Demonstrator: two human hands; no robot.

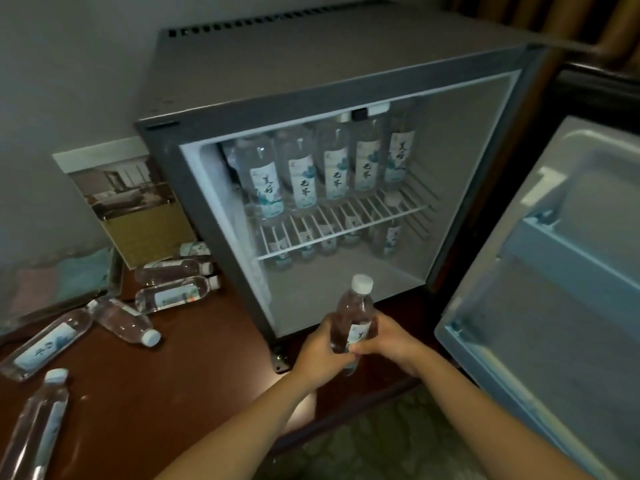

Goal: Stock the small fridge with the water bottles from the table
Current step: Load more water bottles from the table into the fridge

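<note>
A small grey fridge (207,188) stands on the dark wooden table (173,386) with its door (554,289) swung open to the right. Several labelled water bottles (301,171) stand upright on its wire shelf (346,230), and more stand below the shelf. In front of the fridge opening I hold one clear water bottle (355,313) upright, white cap up. My left hand (320,351) grips its lower part from the left; my right hand (384,337) grips it from the right. Several more bottles (171,294) lie on their sides on the table at the left.
A framed picture card (138,209) leans against the wall left of the fridge. Folded cloths on a tray (59,282) sit at the far left. Patterned floor (398,441) shows below the table's front edge. The inner door has bare shelves.
</note>
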